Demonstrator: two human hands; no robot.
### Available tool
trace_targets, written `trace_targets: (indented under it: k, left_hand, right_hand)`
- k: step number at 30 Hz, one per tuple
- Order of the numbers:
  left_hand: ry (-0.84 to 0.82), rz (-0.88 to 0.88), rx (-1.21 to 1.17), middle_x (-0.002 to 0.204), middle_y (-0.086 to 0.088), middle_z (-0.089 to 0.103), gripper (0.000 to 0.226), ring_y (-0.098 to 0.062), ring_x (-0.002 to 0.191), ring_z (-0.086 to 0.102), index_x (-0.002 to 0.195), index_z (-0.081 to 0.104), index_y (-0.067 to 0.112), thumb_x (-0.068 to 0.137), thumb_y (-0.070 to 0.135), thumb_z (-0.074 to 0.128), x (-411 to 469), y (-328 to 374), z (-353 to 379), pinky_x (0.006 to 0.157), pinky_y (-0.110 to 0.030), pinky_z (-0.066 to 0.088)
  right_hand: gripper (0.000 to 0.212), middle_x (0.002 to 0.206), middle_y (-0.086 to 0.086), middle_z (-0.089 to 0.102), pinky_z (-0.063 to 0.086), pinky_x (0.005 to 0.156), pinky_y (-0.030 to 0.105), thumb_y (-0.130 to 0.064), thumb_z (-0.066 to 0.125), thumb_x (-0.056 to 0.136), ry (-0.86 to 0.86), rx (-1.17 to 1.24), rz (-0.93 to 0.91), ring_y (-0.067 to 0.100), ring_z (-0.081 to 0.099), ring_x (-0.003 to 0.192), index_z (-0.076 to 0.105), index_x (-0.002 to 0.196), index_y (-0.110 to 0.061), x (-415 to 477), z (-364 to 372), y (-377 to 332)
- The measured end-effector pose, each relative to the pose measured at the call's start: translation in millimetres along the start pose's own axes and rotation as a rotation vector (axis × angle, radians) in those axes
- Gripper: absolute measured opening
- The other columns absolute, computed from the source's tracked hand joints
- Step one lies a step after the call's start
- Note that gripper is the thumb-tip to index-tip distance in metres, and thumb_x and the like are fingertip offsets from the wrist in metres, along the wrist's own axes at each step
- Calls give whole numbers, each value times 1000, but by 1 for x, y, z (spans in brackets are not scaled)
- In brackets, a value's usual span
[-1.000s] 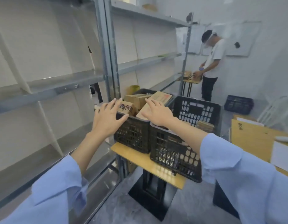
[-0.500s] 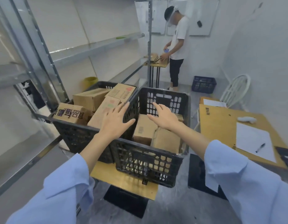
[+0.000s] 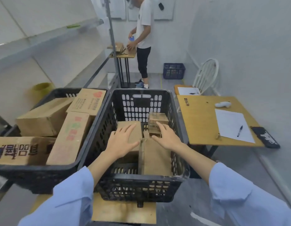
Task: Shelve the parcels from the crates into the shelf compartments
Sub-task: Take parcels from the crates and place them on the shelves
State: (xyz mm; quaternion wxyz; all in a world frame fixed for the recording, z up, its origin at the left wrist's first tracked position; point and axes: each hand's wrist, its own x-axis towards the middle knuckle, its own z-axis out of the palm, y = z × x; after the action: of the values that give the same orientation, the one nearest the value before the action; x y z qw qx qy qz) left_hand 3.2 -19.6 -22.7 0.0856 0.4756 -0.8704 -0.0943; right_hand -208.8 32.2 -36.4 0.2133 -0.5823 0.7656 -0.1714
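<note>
Three brown parcels are sitting inside the right black crate (image 3: 138, 186). The left hand (image 3: 120, 141), fingers spread, is lying on the middle parcel (image 3: 133, 129); the right hand (image 3: 167, 137), fingers apart, is touching the small box (image 3: 157, 121) at 1 o'clock. At 9 o'clock, the left crate (image 3: 35, 175) is holding larger cartons; at 3 o'clock, a wooden table (image 3: 202, 126).

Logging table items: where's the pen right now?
Head view, right side: the pen lies on the white sheet on the wooden table, right of the right-hand black crate.
</note>
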Motion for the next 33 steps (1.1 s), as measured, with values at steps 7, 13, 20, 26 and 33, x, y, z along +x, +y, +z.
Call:
trace_targets:
  k: [7,13,20,26,33]
  left_hand:
    - [-110,101,-164,156,6,33,78,-18,142,31,153,20,33,88,60,55,34,1,42,117,-45,26]
    - [-160,155,-233,157,8,31,83,-16,141,32,153,22,33,85,60,61,55,6,65,117,-45,27]
    - [-237,182,-198,148,7,43,78,-16,133,41,149,30,32,83,60,62,59,-2,84,112,-41,29]
    - [-322,150,-304,129,9,54,58,-15,118,50,130,46,34,80,54,68,62,-16,85,101,-42,41]
    - [-388,78,-484,118,7,53,45,-15,107,51,112,50,34,77,44,76,61,-44,77,94,-42,48]
  right_hand:
    - [75,162,5,21,30,117,49,-38,59,96,18,72,72,26,22,148,16,156,-28,12,18,12]
    - [75,161,5,22,30,117,51,-37,59,96,36,114,87,25,22,148,16,157,-27,18,27,18]
    - [76,161,5,22,29,118,50,-35,61,95,41,147,122,24,23,148,17,156,-27,25,29,21]
    - [76,161,5,23,32,116,50,-36,61,94,0,111,147,25,24,147,18,156,-27,32,30,21]
    - [78,161,10,19,36,113,49,-40,61,94,-128,33,228,32,29,144,15,156,-29,37,32,23]
